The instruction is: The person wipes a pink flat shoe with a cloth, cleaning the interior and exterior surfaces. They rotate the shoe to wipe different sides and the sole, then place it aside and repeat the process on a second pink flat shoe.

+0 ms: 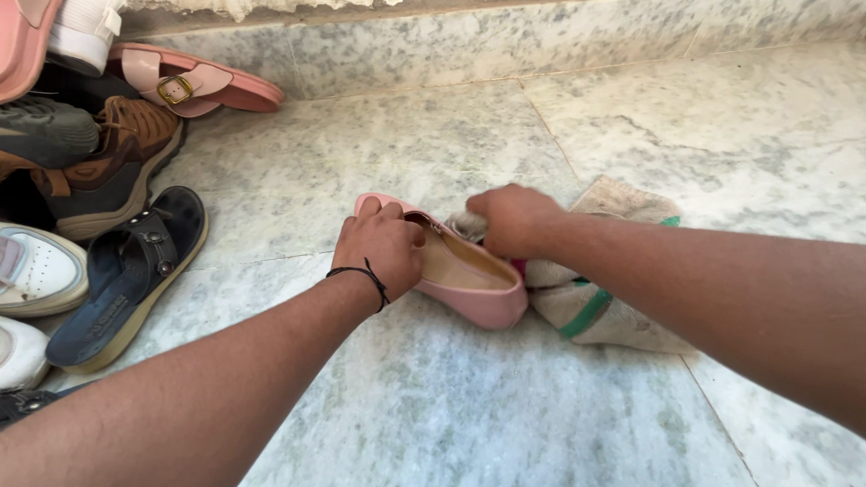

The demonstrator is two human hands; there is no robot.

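Pink and glossy, the flat slip-on shoe [465,272] lies on the marble floor [413,415] between the two hands, tipped onto its side so the tan insole faces up. The left hand [381,247] clamps its fingers over the heel end, steadying it. The right hand [514,218] is curled tight around a wad of dirty beige cloth [597,304], pressed against the shoe's rim.

From where I stand, the grip looks thin: the left fingers hold only the edge, so I'd guess a hard rub could make the shoe twist out or skid on the smooth stone. The cloth is grimy too, and might smear rather than clean.

Off to the left sits a heap of footwear: a navy sandal [130,277] nearest, a white sneaker [14,269], a brown hiking shoe [113,163], a pink buckled sandal [198,82] by the wall. Nothing lies between the heap and the hands.
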